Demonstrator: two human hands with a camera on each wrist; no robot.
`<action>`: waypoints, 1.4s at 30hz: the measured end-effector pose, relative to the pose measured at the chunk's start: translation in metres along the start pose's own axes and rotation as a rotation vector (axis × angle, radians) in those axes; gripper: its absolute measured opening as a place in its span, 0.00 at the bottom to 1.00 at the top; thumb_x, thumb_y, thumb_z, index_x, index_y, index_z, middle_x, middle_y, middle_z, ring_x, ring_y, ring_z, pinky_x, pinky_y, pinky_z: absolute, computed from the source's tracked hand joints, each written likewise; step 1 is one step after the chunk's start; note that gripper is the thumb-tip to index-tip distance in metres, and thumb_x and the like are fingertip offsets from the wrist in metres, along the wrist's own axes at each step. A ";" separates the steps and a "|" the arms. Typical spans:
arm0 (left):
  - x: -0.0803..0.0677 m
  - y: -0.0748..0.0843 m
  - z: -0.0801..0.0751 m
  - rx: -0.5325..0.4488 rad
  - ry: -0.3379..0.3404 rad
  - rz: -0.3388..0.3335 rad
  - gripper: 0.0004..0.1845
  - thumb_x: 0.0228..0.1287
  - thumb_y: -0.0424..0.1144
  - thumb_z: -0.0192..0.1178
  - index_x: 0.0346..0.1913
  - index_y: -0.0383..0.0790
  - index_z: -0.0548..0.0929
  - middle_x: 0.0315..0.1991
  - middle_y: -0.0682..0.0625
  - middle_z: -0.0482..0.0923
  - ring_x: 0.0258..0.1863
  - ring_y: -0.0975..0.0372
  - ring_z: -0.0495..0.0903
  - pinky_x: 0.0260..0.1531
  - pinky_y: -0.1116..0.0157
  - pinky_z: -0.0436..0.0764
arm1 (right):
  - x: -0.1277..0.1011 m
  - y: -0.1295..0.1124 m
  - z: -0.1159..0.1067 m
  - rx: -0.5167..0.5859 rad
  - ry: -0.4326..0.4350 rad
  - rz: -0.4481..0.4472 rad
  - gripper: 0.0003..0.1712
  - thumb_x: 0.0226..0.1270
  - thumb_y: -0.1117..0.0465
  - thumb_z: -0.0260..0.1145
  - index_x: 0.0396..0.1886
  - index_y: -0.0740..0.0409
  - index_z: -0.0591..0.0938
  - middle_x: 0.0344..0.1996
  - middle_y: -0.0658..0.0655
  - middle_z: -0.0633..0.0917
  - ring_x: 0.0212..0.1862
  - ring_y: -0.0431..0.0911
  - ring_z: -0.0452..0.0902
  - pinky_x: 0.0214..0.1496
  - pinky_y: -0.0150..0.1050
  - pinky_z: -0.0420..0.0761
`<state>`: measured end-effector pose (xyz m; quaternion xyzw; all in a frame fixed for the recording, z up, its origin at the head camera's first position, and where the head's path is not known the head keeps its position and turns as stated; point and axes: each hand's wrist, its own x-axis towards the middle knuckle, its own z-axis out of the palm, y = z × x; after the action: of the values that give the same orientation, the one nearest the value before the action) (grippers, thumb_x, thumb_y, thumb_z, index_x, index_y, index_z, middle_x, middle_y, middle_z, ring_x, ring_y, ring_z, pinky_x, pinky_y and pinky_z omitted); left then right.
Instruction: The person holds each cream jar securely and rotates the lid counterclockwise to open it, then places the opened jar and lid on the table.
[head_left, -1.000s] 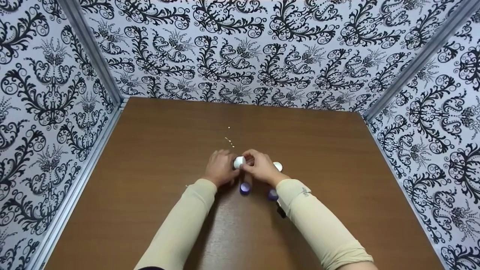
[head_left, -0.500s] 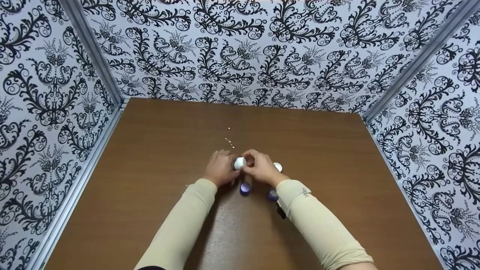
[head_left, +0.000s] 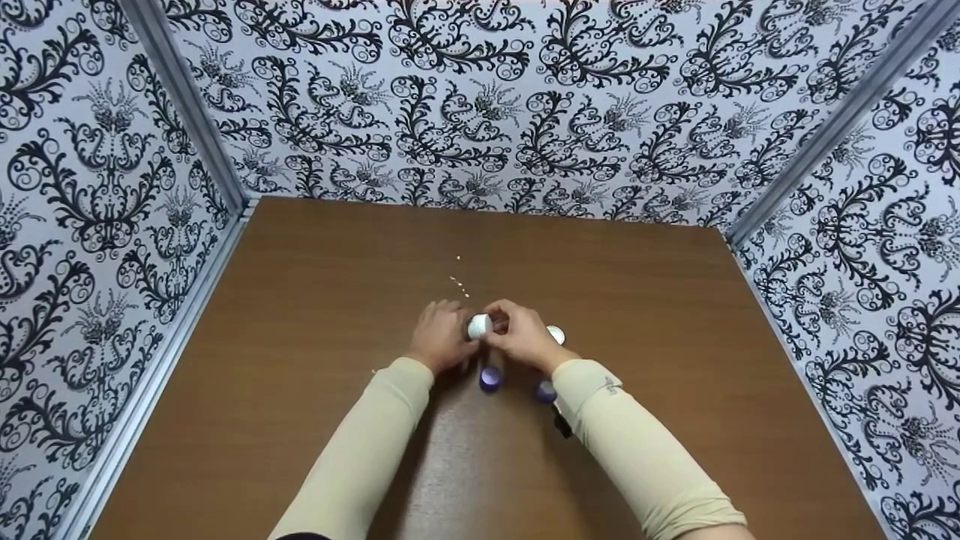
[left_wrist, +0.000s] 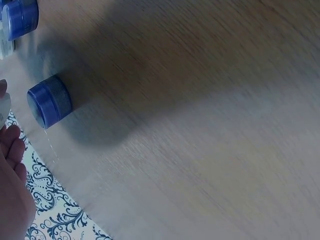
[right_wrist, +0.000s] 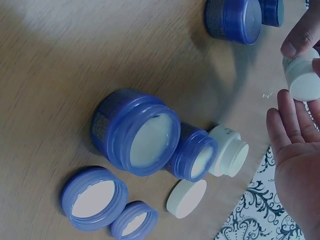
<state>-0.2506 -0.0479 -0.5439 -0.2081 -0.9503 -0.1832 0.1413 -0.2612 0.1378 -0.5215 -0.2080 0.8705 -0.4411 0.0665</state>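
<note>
Both hands meet at the middle of the brown table (head_left: 315, 315) around a small white jar (head_left: 478, 325). My left hand (head_left: 441, 336) grips it from the left and my right hand (head_left: 523, 336) pinches it from the right. In the right wrist view the white jar (right_wrist: 302, 80) sits between fingertips above my right hand's palm (right_wrist: 295, 165). My left hand (left_wrist: 12, 190) shows only at the left wrist view's corner.
Below my right hand stand a large open blue jar (right_wrist: 142, 135), a smaller open blue jar (right_wrist: 197, 155) and an open white jar (right_wrist: 229, 151), with a white lid (right_wrist: 186, 198) and two blue lids (right_wrist: 95, 198). Two closed blue jars (head_left: 490, 377) stand near. Patterned walls enclose the table.
</note>
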 end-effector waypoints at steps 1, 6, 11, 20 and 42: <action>0.000 0.000 0.000 0.003 0.004 0.005 0.18 0.47 0.49 0.72 0.39 0.41 0.87 0.35 0.47 0.81 0.40 0.50 0.79 0.48 0.51 0.74 | 0.000 0.000 0.000 -0.004 0.001 0.000 0.21 0.59 0.68 0.71 0.53 0.66 0.79 0.45 0.61 0.85 0.46 0.53 0.84 0.50 0.46 0.81; -0.001 0.000 0.000 0.018 0.038 0.028 0.19 0.45 0.49 0.73 0.38 0.41 0.87 0.35 0.48 0.82 0.39 0.51 0.80 0.48 0.50 0.75 | -0.001 0.001 0.001 -0.036 0.004 -0.006 0.19 0.62 0.63 0.71 0.52 0.64 0.80 0.42 0.59 0.86 0.44 0.50 0.85 0.48 0.43 0.82; -0.001 -0.001 0.000 0.022 0.057 0.043 0.18 0.46 0.49 0.73 0.37 0.41 0.87 0.34 0.48 0.82 0.37 0.51 0.80 0.45 0.51 0.76 | 0.000 0.003 0.001 -0.038 -0.004 -0.005 0.20 0.62 0.64 0.71 0.52 0.66 0.79 0.41 0.60 0.86 0.43 0.51 0.85 0.48 0.42 0.82; -0.001 -0.002 0.002 0.024 0.077 0.064 0.16 0.45 0.49 0.72 0.34 0.42 0.87 0.32 0.48 0.81 0.35 0.50 0.80 0.40 0.52 0.75 | -0.001 0.003 0.000 -0.010 -0.013 -0.014 0.23 0.59 0.68 0.72 0.53 0.70 0.78 0.43 0.61 0.85 0.44 0.54 0.84 0.49 0.47 0.82; -0.001 -0.002 0.004 0.043 0.048 0.035 0.19 0.47 0.50 0.72 0.41 0.43 0.87 0.34 0.48 0.82 0.38 0.51 0.80 0.45 0.52 0.76 | -0.001 0.000 -0.002 -0.020 -0.024 0.008 0.20 0.62 0.66 0.70 0.53 0.65 0.79 0.47 0.61 0.84 0.47 0.56 0.83 0.50 0.47 0.81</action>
<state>-0.2517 -0.0478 -0.5486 -0.2174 -0.9466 -0.1650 0.1716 -0.2610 0.1395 -0.5206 -0.2105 0.8747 -0.4297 0.0768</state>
